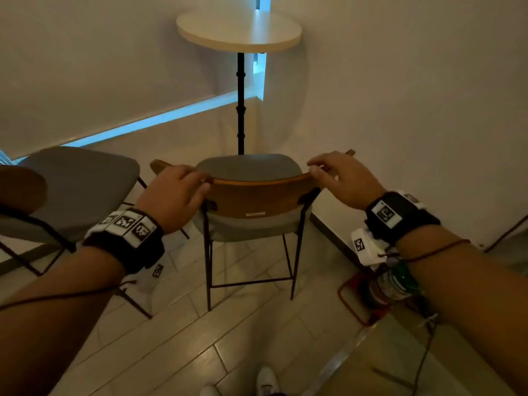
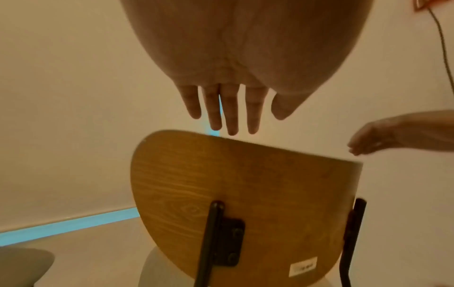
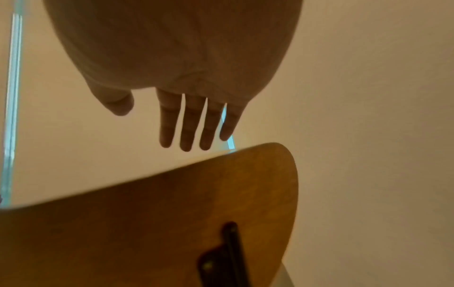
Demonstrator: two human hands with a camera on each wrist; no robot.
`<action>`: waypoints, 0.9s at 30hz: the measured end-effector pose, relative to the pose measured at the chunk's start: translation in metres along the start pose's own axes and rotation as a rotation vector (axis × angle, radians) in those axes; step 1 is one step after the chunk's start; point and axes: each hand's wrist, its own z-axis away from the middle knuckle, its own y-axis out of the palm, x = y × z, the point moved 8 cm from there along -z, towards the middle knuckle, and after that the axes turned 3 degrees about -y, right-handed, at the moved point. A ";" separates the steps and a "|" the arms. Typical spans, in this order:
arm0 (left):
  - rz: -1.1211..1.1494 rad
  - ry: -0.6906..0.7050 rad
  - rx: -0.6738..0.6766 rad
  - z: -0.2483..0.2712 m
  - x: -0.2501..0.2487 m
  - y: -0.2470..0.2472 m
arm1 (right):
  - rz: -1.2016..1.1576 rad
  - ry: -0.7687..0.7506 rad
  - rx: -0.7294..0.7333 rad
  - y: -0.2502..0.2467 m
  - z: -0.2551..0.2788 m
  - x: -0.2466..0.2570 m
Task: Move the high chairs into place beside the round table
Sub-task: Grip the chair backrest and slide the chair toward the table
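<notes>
Step in hand: positioning the chair point(image 1: 251, 195), which stands in front of the round table point(image 1: 239, 30). Left hand point(image 1: 174, 192) and right hand point(image 1: 343, 178) hover over its backrest, fingers extended, gripping nothing. Next: grasp the backrest.

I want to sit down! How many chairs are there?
2. One chair stands in the middle, facing the round table. Another chair is at the left, partly out of view.

High chair point(image 1: 251, 195) at center: curved wooden backrest point(image 2: 245, 194), grey padded seat, thin black metal legs, upright on the floor, seat facing the table. Round table point(image 1: 239, 30) at 12 o'clock: pale top on a black pole. Second grey-seated high chair point(image 1: 77, 181) at 9 o'clock, just beside the first.
</notes>
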 end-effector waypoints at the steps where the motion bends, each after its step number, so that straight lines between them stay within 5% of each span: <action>1: -0.034 0.010 0.022 -0.008 -0.005 0.006 | 0.058 -0.010 0.032 0.006 -0.008 -0.006; 4: -0.126 0.067 0.051 -0.023 -0.021 0.023 | 0.237 -0.006 0.133 0.024 -0.020 -0.016; 12: -0.167 -0.061 -0.067 -0.040 -0.013 0.046 | 0.249 0.031 -0.077 0.041 -0.020 -0.039; 27: -0.166 0.005 -0.044 -0.105 0.004 0.058 | 0.344 0.101 -0.176 0.047 -0.051 -0.066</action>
